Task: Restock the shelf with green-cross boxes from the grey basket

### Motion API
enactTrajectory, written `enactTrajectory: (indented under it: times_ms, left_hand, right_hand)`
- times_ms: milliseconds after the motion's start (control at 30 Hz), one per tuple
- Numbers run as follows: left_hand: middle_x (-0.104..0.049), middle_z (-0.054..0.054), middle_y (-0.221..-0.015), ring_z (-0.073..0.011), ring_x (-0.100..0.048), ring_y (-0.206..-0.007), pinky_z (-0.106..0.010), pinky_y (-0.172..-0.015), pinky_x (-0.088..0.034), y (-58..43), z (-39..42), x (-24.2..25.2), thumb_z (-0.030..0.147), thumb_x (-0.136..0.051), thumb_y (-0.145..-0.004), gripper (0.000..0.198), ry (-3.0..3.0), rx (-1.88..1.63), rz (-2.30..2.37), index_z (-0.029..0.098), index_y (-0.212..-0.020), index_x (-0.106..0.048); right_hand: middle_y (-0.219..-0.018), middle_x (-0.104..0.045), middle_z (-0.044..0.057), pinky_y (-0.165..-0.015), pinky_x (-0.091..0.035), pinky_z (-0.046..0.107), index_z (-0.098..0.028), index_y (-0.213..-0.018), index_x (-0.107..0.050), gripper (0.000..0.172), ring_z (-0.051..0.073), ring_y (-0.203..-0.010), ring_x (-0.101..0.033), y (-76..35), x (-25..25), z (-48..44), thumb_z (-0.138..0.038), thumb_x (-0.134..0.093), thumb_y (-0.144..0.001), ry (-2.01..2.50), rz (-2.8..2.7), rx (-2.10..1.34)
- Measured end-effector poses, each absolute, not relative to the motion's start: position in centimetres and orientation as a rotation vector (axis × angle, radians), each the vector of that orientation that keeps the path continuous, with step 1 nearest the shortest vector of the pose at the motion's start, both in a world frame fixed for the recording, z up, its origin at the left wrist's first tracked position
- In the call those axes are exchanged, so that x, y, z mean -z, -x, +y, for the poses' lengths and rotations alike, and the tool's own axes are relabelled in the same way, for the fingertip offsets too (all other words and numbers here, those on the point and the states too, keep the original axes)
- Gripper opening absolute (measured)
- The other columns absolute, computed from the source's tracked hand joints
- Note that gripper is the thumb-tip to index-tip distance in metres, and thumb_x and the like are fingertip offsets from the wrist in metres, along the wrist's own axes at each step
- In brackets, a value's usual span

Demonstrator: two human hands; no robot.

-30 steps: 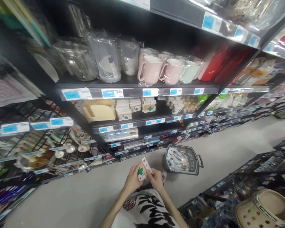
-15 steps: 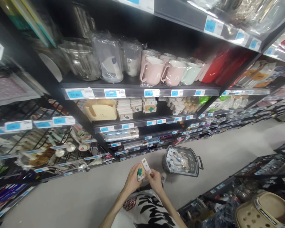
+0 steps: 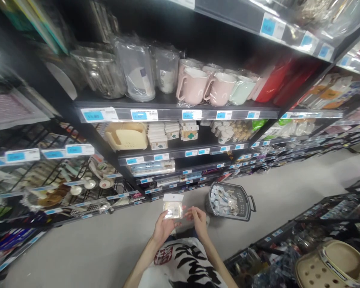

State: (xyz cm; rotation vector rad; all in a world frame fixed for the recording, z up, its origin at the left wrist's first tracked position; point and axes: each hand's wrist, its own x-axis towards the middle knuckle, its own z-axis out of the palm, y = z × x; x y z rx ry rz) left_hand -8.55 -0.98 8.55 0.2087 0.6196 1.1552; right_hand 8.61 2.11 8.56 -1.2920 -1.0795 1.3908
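My left hand [image 3: 162,228] grips a small clear packet [image 3: 173,207] with a white header card, held upright in front of me. My right hand [image 3: 199,220] is just to the right of the packet, fingers curled, its fingertips close to the packet's edge. Both hands are low in the view, above my patterned shirt. On the floor to the right stands a grey shopping basket [image 3: 245,198] filled with small packets. Similar small packets [image 3: 189,131] lie on the second shelf ahead.
Black store shelving [image 3: 174,115] with blue price tags runs across the view, holding pink mugs [image 3: 195,85], clear jars [image 3: 136,72] and a yellow plastic holder [image 3: 126,135]. Wire racks with utensils are at the left. More shelving and a beige basket [image 3: 333,264] are at the lower right.
The packet has been turned and lifted: before it showed a face with a green shape between both hands, now its clear face stands upright in my left hand. My right hand has drawn slightly away.
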Motion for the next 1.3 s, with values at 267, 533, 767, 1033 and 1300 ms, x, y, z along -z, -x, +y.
enactTrajectory:
  times_ms: [267, 533, 767, 1033, 1300]
  left_hand:
    - [-0.062, -0.016, -0.142, -0.0263, -0.066, -0.099, -0.033, -0.076, -0.048, 10.2, -0.8, -9.6, 0.073, -0.05, -0.09, 0.079, 0.146, -1.247, 0.257, 0.022, -0.15, -0.051]
    - [-0.059, -0.013, -0.147, -0.0294, -0.062, -0.111, -0.038, -0.085, -0.049, 10.2, -0.9, -9.9, 0.083, -0.047, -0.083, 0.086, 0.053, -1.333, 0.385, 0.021, -0.142, -0.059]
    - [-0.054, -0.016, -0.15, -0.0333, -0.055, -0.127, -0.047, -0.102, -0.046, 9.0, -0.8, -9.1, 0.063, -0.08, -0.067, 0.091, -0.328, -1.332, 0.767, 0.023, -0.145, -0.054]
    - [-0.063, -0.013, -0.142, -0.034, -0.057, -0.131, -0.036, -0.099, -0.052, 7.3, -0.5, -8.5, 0.031, -0.097, -0.054, 0.093, -0.518, -1.381, 1.035, 0.024, -0.14, -0.063]
    - [-0.069, -0.013, -0.13, -0.0284, -0.063, -0.122, -0.035, -0.097, -0.052, 8.2, 0.0, -8.2, 0.042, -0.087, -0.069, 0.067, -0.409, -1.537, 1.283, 0.019, -0.128, -0.066]
  right_hand:
    - [-0.066, -0.074, 0.007, -0.053, -0.047, 0.027, -0.017, -0.077, -0.075, 0.053, 0.017, -0.053, -0.062, -9.6, -7.4, 1.9, -0.068, -0.065, -0.084, 1.358, -1.027, -1.391]
    - [-0.067, -0.075, 0.007, -0.055, -0.048, 0.028, -0.016, -0.077, -0.074, 0.052, 0.018, -0.055, -0.062, -9.1, -7.9, 1.8, -0.068, -0.065, -0.083, 1.386, -1.064, -1.427]
    - [-0.076, -0.076, 0.009, -0.059, -0.051, 0.029, -0.017, -0.089, -0.076, 0.053, 0.019, -0.062, -0.065, -8.2, -9.7, 1.5, -0.066, -0.056, -0.091, 1.297, -1.241, -1.487]
    - [-0.092, -0.076, 0.007, -0.062, -0.056, 0.03, -0.021, -0.112, -0.076, 0.053, 0.017, -0.063, -0.063, -7.3, -10.4, 0.5, -0.066, -0.062, -0.087, 1.215, -1.38, -1.592]
    - [-0.067, -0.071, 0.004, -0.057, -0.053, 0.029, -0.017, -0.09, -0.076, 0.048, 0.017, -0.058, -0.062, -8.0, -8.2, 0.7, -0.063, -0.065, -0.085, 1.32, -1.202, -1.458]
